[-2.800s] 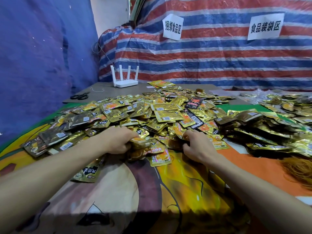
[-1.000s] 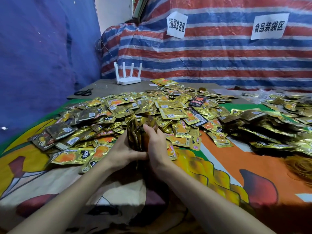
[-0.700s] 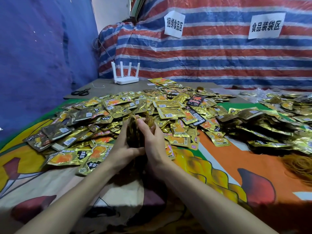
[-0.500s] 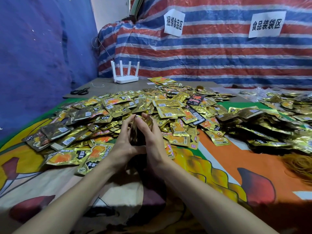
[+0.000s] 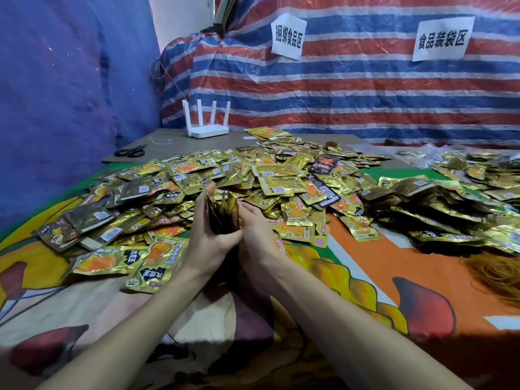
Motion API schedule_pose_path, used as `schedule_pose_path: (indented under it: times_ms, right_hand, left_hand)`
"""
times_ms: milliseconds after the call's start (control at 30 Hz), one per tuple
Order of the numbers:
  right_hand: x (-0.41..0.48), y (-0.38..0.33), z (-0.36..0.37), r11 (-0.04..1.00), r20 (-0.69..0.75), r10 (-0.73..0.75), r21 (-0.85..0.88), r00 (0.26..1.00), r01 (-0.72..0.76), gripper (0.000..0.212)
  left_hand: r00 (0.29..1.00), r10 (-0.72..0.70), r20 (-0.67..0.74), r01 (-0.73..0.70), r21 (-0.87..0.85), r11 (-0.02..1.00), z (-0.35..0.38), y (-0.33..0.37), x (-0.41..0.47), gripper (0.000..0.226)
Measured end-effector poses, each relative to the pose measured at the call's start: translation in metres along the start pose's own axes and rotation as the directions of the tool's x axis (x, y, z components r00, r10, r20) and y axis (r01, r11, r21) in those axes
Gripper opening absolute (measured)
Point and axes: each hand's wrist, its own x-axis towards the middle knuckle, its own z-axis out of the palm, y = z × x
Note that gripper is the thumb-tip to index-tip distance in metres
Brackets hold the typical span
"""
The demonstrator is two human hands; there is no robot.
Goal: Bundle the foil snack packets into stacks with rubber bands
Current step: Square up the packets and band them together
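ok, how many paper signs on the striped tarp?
2. Left sign hangs upper centre on the striped tarp; right sign hangs further right, similar height. Others may be out of frame.

Two hands (image 5: 209, 236), one router (image 5: 206, 129), one scissors (image 5: 130, 151), two signs (image 5: 288, 36), countless packets (image 5: 281, 183).

White router (image 5: 206, 128) near black scissors (image 5: 130, 151) on grey board (image 5: 180, 144); two paper signs (image 5: 288, 36) on striped tarp (image 5: 365, 94)

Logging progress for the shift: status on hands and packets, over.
Left hand and right hand both grip the packet stack, held on edge. No band visible on it. Rubber bands heaped at far right; nothing seen blocking.
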Motion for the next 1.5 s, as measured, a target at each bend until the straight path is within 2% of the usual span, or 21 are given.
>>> schedule_pose_path:
  times_ms: [67,133,200,267,400,500,667,833,933,1033,1167,1300,1367,1433,1500]
  right_hand:
    - [-0.001,-0.004,-0.004,0.997,-0.015,-0.006,-0.077,1.0,0.004,0.031]
    - [-0.003,-0.018,-0.016,0.958,-0.082,-0.094,-0.277,0.992,0.068,0.018]
    - [-0.003,-0.037,-0.042,0.776,-0.12,-0.301,-0.608,0.946,0.17,0.012]
    - [-0.008,-0.056,-0.071,0.55,-0.081,-0.388,-0.82,0.918,0.159,0.015]
    - [-0.011,-0.072,-0.118,0.252,-0.082,-0.213,-0.967,0.973,-0.027,0.02]
    - [-0.011,-0.067,-0.13,0.161,-0.042,-0.139,-0.987,0.989,-0.019,0.013]
    - [-0.01,-0.056,-0.121,0.144,0.041,-0.137,-0.988,0.99,0.061,0.016]
    - [-0.016,-0.053,-0.108,0.096,0.033,-0.105,-0.994,0.994,0.043,0.019]
    - [-0.02,-0.054,-0.105,0.111,0.007,-0.1,-0.994,0.995,0.018,0.026]
    - [-0.021,-0.052,-0.109,0.097,0.055,-0.084,-0.993,0.995,0.064,0.018]
    - [-0.019,-0.05,-0.112,0.132,0.091,-0.12,-0.986,0.989,0.106,0.013]
    - [-0.016,-0.054,-0.113,0.134,0.112,-0.077,-0.984,0.991,0.122,0.012]
    - [-0.016,-0.058,-0.116,0.222,0.12,-0.129,-0.964,0.984,0.147,0.013]
    - [-0.019,-0.065,-0.123,0.403,0.09,-0.217,-0.899,0.972,0.173,0.014]
    - [-0.022,-0.073,-0.132,0.513,0.045,-0.295,-0.835,0.954,0.198,0.013]
  left_hand:
    - [0.999,0.045,-0.006,-0.044,0.046,0.998,0.001,-0.001,0.002,0.086]
    - [0.998,0.047,-0.036,-0.046,0.045,0.998,0.0,0.0,0.004,0.076]
    - [0.996,0.011,-0.093,-0.009,0.03,1.0,-0.003,0.002,0.005,0.068]
    - [0.993,-0.004,-0.12,0.007,0.021,1.0,-0.006,0.003,0.006,0.065]
    - [0.995,0.02,-0.093,-0.017,0.034,0.999,0.001,0.009,0.004,0.067]
    - [0.997,0.039,-0.061,-0.035,0.067,0.997,0.009,0.01,0.001,0.068]
    - [0.999,0.001,-0.038,0.002,0.077,0.997,0.019,0.015,-0.002,0.067]
    - [0.998,0.045,-0.032,-0.042,0.092,0.995,0.025,0.005,0.002,0.062]
    - [0.998,0.067,-0.005,-0.066,0.124,0.99,0.031,0.0,0.004,0.064]
    - [0.997,0.072,0.003,-0.071,0.114,0.991,0.039,0.0,0.003,0.065]
    - [0.997,0.069,0.035,-0.072,0.119,0.99,0.044,0.004,0.0,0.065]
    - [0.996,0.037,0.077,-0.045,0.1,0.994,0.044,0.008,-0.001,0.062]
    - [0.993,-0.024,0.115,0.017,0.062,0.998,0.043,0.009,-0.001,0.06]
    - [0.975,-0.103,0.198,0.106,-0.004,0.994,0.046,0.01,-0.002,0.061]
    - [0.945,-0.146,0.293,0.156,-0.014,0.988,0.051,0.013,-0.004,0.056]
